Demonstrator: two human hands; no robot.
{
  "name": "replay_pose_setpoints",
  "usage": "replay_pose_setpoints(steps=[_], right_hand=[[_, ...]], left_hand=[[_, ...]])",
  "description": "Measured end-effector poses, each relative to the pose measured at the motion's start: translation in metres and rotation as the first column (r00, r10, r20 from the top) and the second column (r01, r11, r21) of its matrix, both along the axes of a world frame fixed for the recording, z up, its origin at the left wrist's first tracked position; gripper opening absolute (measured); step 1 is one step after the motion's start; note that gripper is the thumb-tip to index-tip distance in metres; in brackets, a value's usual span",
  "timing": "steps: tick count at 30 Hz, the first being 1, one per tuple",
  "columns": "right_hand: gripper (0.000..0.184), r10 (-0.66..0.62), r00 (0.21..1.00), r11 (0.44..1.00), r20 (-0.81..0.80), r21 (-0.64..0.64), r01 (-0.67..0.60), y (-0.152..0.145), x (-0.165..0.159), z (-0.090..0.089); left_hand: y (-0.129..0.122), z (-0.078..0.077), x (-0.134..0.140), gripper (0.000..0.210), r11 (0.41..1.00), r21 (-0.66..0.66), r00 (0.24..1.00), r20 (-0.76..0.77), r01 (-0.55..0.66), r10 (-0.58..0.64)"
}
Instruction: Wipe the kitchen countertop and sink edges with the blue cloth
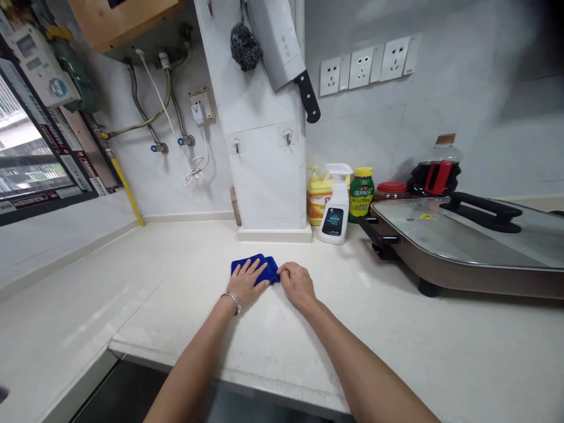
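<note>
Bare forearms (pixel 198 358) come up from the lower edge, leading to two hands at a folded blue cloth (pixel 270 270). It lies on the pale bench (pixel 163 294), beneath the left hand (pixel 247 283) and reaching across to the fingertips of the right hand (pixel 297 283). The left hand is flat, palm down, fingers spread over the cloth; a silvery bracelet (pixel 234 301) circles the wrist below it. The right hand is curled closed, thumb and forefinger pinching the cloth's right corner.

Just beyond both hands stands a white pillar (pixel 268 188). Ahead and to the right of the right hand, a white spray bottle (pixel 333 222) stands in front of a yellow bottle (pixel 315 200), with a green bottle (pixel 361 197) beside them. Farther right of that hand come a red-lidded jar (pixel 391 188), a large bottle of dark liquid (pixel 434 176) and a wide pan (pixel 476 276) under a glass lid (pixel 418 226). High above the hands, a cleaver (pixel 279 44) and a dark scourer (pixel 245 47) hang against the pillar. Well left of the left hand, a yellow pipe (pixel 127 191) slants down the wall to the bench.
</note>
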State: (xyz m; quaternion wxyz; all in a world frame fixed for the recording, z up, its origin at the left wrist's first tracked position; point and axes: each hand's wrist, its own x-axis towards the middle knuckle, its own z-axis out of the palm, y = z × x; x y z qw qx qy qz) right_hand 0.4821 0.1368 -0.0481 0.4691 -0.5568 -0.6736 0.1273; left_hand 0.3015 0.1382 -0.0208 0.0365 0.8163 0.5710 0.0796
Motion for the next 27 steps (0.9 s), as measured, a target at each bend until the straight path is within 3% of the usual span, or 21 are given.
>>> replay_pose_setpoints(steps=[3, 9, 13, 17, 20, 22, 24, 27], right_hand=[[0.029, -0.015, 1.000, 0.999, -0.022, 0.036, 0.016, 0.000, -0.001, 0.004], [0.032, -0.044, 0.997, 0.996, -0.059, 0.071, 0.048, 0.000, -0.005, 0.010], [0.035, -0.022, 0.999, 0.998, -0.044, 0.062, 0.024, -0.003, -0.007, 0.007], [0.036, 0.052, 0.998, 0.997, 0.016, 0.047, -0.053, -0.008, -0.011, 0.005], [0.035, 0.095, 0.993, 0.995, 0.074, 0.026, -0.097, -0.012, -0.015, 0.006], [0.035, 0.105, 0.988, 0.994, 0.112, 0.010, -0.107, -0.014, -0.017, 0.008], [0.036, 0.106, 0.983, 0.994, 0.150, -0.007, -0.106, -0.016, -0.019, 0.011], [0.035, 0.099, 0.973, 0.995, 0.210, -0.034, -0.094, -0.018, -0.019, 0.013]], left_hand=[[-0.009, 0.006, -0.002, 0.059, 0.999, 0.000, 0.999, 0.012, 0.035, -0.035], [-0.051, 0.016, -0.010, 0.055, 0.987, -0.048, 0.986, 0.071, 0.152, -0.148], [-0.071, 0.013, -0.024, 0.043, 0.978, 0.006, 0.958, 0.200, 0.210, -0.207], [-0.086, 0.014, -0.044, 0.038, 0.957, 0.082, 0.939, 0.191, 0.277, -0.287], [-0.093, 0.015, -0.051, 0.050, 0.969, 0.147, 0.951, 0.212, 0.196, -0.225], [-0.095, 0.014, -0.050, 0.062, 0.990, 0.090, 0.964, 0.233, 0.113, -0.131], [-0.094, 0.012, -0.046, 0.061, 0.998, 0.011, 0.975, 0.213, 0.058, -0.059], [-0.092, 0.009, -0.042, 0.053, 0.996, -0.032, 0.979, 0.193, 0.078, -0.070]])
